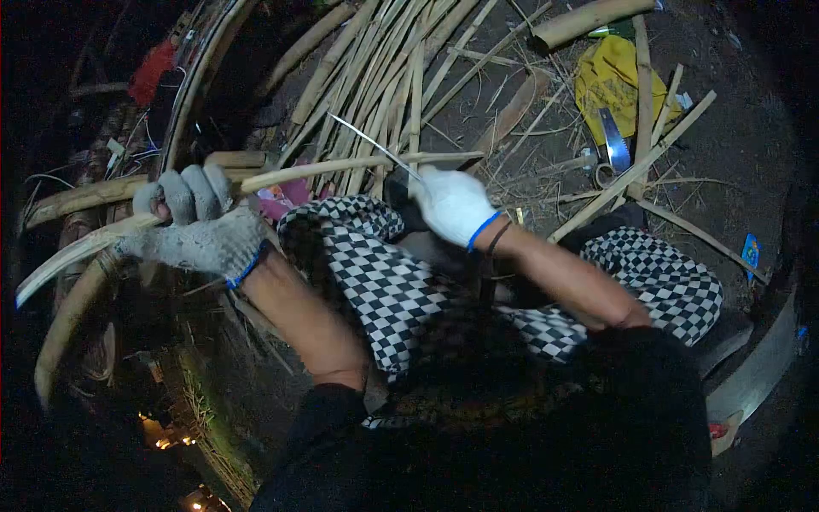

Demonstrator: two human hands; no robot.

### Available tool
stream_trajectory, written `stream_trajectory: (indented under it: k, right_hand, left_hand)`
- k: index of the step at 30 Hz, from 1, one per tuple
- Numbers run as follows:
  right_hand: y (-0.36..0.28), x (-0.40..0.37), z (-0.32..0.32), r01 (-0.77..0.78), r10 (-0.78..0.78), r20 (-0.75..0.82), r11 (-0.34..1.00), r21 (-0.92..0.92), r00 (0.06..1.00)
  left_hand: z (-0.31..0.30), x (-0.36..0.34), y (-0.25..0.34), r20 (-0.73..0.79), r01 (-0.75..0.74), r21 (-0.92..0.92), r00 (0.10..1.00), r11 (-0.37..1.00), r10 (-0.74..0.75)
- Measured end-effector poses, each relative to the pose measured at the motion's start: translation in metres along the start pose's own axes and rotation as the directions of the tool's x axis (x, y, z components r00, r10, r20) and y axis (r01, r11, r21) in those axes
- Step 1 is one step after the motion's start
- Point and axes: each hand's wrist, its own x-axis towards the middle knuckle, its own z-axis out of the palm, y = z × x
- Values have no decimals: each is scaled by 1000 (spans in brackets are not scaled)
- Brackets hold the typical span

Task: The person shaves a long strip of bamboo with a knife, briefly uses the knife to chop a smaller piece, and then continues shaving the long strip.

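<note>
My left hand (198, 213), in a soiled grey work glove, is wrapped round a long split bamboo strip (341, 165). One end of the strip sticks out to the lower left past my fist; the other runs right, above my checkered trousers. In a white glove with a blue cuff, my right hand (452, 205) is closed on a knife (371, 142), whose handle is hidden in the fist. The narrow, bright blade points up and left and crosses the strip in this view, close to its right end.
A pile of split bamboo strips (375, 77) lies ahead on the ground. To the right are a yellow bag (606, 72), a handsaw (615, 143), a tape roll (604, 177) and a thick bamboo piece (593, 23). Bamboo poles (72, 328) stand at left.
</note>
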Motion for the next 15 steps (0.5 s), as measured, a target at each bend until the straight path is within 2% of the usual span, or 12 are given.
stream_trajectory:
  k: [1, 3, 4, 5, 6, 7, 9, 10, 11, 13, 15]
  right_hand:
    - [-17, -2, -11, -101, 97, 55, 993, 59, 994]
    - [-33, -7, -21, -107, 94, 72, 973, 207, 993]
    - [-25, -5, -18, -109, 97, 68, 972, 209, 993]
    - [-12, -4, -8, -39, 33, 37, 985, 169, 999]
    - [3, -6, 5, 32, -34, 11, 990, 135, 999]
    - [38, -7, 21, 54, -52, -109, 998, 19, 993]
    - [62, 0, 29, -70, 65, -50, 993, -90, 997]
    - [32, -7, 5, -190, 190, 0, 981, -36, 982]
    - [20, -11, -3, -56, 49, -85, 995, -79, 995]
    - [20, 6, 17, 161, -159, 59, 986, -33, 986]
    - [-25, -14, -33, 207, -185, -138, 965, 164, 973]
  left_hand:
    - [-2, 2, -1, 5, -7, -3, 1000, 1000, 7]
    - [-7, 3, -1, -18, 11, -70, 1000, 997, -13]
    - [2, 4, -1, -71, -14, 55, 997, 998, 17]
    - [3, 5, -2, -75, -10, 62, 997, 998, 14]
    - [4, 6, -1, -8, 27, 7, 1000, 1000, -27]
    - [4, 6, 0, 61, 65, -49, 996, 997, -62]
    - [-7, 4, 4, 82, 61, -62, 995, 996, -56]
    - [-7, 6, 5, 86, 66, -93, 995, 993, -58]
    - [-8, 6, 6, 85, 89, -120, 993, 989, -79]
    - [-9, 10, 5, 144, 107, -141, 986, 984, -87]
    - [-2, 6, 3, 178, 107, -158, 981, 982, -78]
